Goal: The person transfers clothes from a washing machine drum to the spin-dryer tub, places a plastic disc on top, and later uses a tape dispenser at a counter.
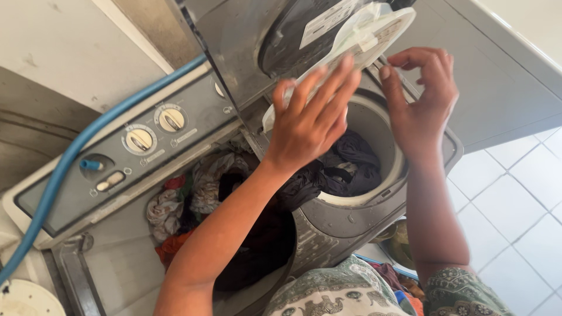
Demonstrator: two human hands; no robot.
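I stand over the grey twin-tub washing machine [328,228], its lid raised against the wall and its grey control panel [134,152] with two round white dials along the far edge. The left tub holds a heap of mixed coloured laundry [193,199]; the round spin tub at the right edge holds dark, wrung clothes [345,167]. A blue hose [64,161] runs across the panel's far left corner.

As I judge it, the step in hand is handling the translucent white round plastic inner cover [357,35] above the spin tub; the next move calls for keeping it level and centred over the tub's white rim.

My left hand [310,120] is spread wide, fingers flat against the cover's underside, supporting rather than clenching it. My right hand [418,96] is half curled just beside the cover's near edge, fingertips close to it; whether they pinch it I cannot tell.
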